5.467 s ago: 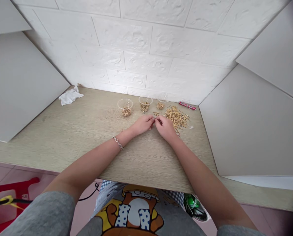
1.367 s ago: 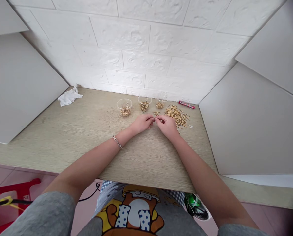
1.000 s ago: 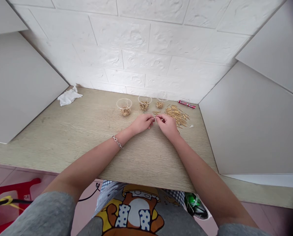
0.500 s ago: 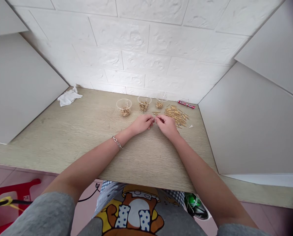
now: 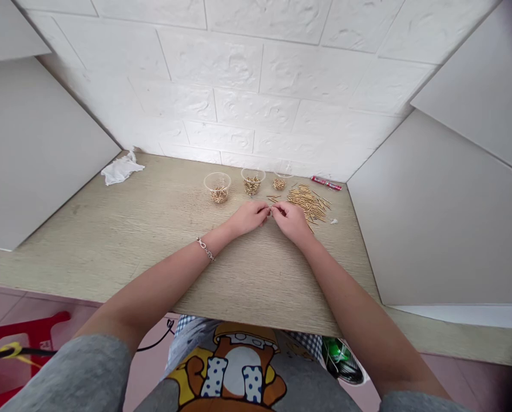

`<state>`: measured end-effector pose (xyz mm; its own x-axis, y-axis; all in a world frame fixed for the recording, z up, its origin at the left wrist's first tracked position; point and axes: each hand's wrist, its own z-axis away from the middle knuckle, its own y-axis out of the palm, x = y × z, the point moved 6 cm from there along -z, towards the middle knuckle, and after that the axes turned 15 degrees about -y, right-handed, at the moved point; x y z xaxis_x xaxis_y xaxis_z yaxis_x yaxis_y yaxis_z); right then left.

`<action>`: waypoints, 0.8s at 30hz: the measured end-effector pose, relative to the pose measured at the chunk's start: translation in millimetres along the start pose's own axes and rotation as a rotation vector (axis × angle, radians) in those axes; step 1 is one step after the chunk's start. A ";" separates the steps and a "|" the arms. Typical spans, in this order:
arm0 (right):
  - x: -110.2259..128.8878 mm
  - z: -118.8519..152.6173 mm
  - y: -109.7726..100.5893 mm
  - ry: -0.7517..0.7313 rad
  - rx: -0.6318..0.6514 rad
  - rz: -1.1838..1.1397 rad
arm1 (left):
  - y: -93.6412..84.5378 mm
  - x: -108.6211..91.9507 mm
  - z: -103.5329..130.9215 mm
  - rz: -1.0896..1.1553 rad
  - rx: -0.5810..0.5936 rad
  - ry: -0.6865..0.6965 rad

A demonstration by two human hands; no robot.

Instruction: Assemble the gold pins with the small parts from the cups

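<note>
L hand & R hand meet tip to tip over the counter, thumbs & fingers drawn into a narrow pinch — can't tell if they're fully closed or what, if anything, is between the tips; too small. Gold pins lie in a loose heap just beyond & to the right of the R hand, on the counter; a few loose ones sit just past the fingertips. Behind, a row of 3 clear plastic cups: L cup, mid cup & R cup, each w/ gold pcs. in the bottom. Red tube near the wall, past the heap. White scrap to the heap's right; crumpled white tissue far L — well apart. Chain bracelet on L wrist.
</note>
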<state>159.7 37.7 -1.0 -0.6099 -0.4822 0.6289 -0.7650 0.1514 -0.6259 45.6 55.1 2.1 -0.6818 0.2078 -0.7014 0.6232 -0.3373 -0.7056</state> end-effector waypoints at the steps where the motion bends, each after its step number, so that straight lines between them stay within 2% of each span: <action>1: 0.2 -0.1 -0.2 0.003 0.004 0.007 | 0.2 -0.1 -0.1 -0.008 -0.002 -0.001; 9: -0.7 -1.7 -0.7 0.021 0.118 -0.015 | 2.5 -2.4 2.4 -0.040 0.031 -0.001; 24: 3.4 -0.9 -0.6 0.023 0.114 0.033 | 3.1 -1.9 2.7 -0.023 0.042 0.009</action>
<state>157.9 36.8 2.0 -0.6400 -0.4585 0.6166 -0.7167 0.0670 -0.6941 47.8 51.2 1.5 -0.6923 0.2243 -0.6859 0.5902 -0.3708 -0.7170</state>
